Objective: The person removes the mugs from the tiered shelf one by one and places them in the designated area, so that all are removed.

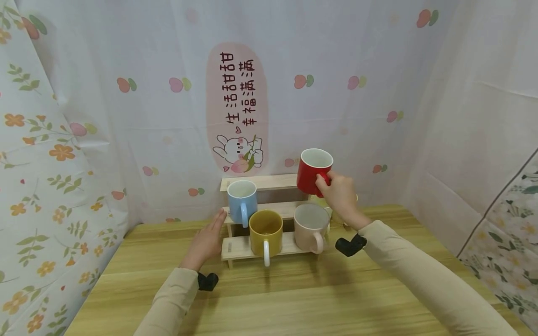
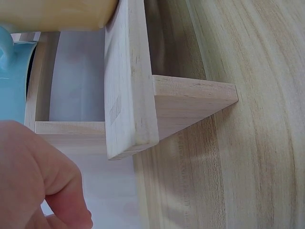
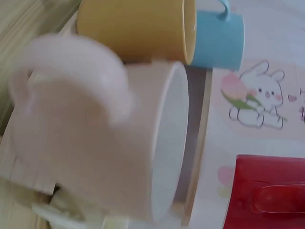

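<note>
My right hand (image 1: 341, 193) grips a red mug (image 1: 307, 178) by its handle, holding it upright above the right part of a three-step wooden rack (image 1: 239, 247). At the rack's left end rests my left hand (image 1: 207, 243), fingers extended beside a light blue mug (image 1: 242, 201) on the middle step. A mustard-yellow mug (image 1: 265, 229) with a white handle and a pale pink mug (image 1: 308, 226) stand on the lowest step, handles facing forward. In the right wrist view, the pink mug (image 3: 90, 124) fills much of the picture, with the red mug (image 3: 271, 191) at lower right.
A pale yellow mug (image 1: 325, 205) stands behind the pink mug, mostly hidden by it and the red mug. The top step (image 1: 265, 182) of the rack runs along the back. Printed curtains (image 1: 168, 140) enclose the wood-grain table (image 1: 286, 298) at the back and sides.
</note>
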Tool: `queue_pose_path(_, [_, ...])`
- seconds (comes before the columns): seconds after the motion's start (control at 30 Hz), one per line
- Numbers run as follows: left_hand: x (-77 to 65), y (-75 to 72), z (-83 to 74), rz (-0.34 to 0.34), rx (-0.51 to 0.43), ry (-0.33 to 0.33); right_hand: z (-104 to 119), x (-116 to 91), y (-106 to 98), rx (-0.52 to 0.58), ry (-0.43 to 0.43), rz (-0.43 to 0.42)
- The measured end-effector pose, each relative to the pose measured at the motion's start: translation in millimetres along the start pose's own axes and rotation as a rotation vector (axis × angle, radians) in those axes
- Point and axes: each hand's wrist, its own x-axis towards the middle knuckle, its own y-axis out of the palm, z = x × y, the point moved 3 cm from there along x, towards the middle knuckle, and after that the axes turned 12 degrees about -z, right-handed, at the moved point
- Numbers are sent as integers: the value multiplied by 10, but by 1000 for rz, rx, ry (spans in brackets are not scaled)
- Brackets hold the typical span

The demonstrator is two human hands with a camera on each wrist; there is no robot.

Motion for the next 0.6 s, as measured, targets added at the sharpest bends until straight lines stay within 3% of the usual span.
queue_pose_path(0.6, [26,23,-1,20,14,-4,-633,-24,-343,-85,26,-78])
